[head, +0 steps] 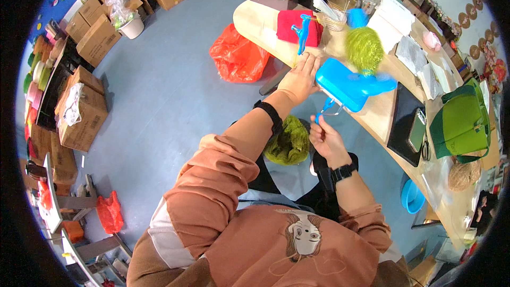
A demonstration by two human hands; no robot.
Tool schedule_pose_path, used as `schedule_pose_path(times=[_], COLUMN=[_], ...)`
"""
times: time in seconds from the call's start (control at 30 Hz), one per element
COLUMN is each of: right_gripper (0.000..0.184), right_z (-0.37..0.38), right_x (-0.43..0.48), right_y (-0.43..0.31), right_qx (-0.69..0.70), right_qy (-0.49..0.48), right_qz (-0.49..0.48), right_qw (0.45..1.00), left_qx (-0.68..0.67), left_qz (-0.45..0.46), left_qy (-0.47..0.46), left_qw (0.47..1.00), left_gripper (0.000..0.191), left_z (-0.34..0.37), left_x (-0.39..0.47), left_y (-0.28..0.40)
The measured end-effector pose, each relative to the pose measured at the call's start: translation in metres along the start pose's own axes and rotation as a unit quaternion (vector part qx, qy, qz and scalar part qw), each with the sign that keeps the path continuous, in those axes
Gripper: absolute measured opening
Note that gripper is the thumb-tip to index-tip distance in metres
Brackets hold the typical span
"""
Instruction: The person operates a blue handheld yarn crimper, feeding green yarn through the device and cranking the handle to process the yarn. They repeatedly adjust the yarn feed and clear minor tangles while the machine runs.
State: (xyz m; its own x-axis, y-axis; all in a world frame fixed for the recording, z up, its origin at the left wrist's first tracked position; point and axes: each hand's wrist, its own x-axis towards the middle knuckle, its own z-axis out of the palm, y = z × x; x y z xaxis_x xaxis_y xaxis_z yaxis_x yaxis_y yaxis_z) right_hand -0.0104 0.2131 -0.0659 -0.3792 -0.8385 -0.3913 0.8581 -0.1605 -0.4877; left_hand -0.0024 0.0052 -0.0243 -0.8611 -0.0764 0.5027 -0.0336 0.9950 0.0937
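A blue hand-crank yarn winder (340, 83) stands at the table's near edge. On its blurred spindle side sits a fuzzy lime-green yarn ball (364, 50). My right hand (328, 139) grips the small blue knob of the crank handle (318, 118), just below the winder. My left hand (301, 75) lies at the table edge against the winder's left side, fingers pointing away; what is under its fingers is hidden. Just beyond its fingertips rises a blue yarn guide (303, 34). Below the table, between my legs, is a heap of olive-green fuzzy yarn (289, 143).
A folded red cloth (285, 28) lies behind the guide, near a blue cup-like object (357, 18). To the right are a black mat (400, 127), a phone (417, 129), scissors (426, 150) and a green bag (458, 123). A red plastic bag (239, 56) hangs left of the table.
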Motion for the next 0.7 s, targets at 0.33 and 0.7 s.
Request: schedule_pose_path(times=[0.33, 0.7], right_gripper=[0.03, 0.035], right_z=[0.01, 0.041], right_x=[-0.094, -0.049], right_y=[-0.036, -0.037], right_qx=[0.015, -0.201], right_qy=[-0.025, -0.079], right_qz=[-0.103, -0.097], right_qw=[0.994, 0.972], left_qx=[-0.029, -0.037], left_qz=[0.003, -0.028], left_qy=[0.014, -0.039], left_qw=[0.999, 0.998], left_gripper=[0.085, 0.088], left_z=[0.004, -0.007], left_x=[-0.002, 0.003], left_y=[-0.004, 0.005])
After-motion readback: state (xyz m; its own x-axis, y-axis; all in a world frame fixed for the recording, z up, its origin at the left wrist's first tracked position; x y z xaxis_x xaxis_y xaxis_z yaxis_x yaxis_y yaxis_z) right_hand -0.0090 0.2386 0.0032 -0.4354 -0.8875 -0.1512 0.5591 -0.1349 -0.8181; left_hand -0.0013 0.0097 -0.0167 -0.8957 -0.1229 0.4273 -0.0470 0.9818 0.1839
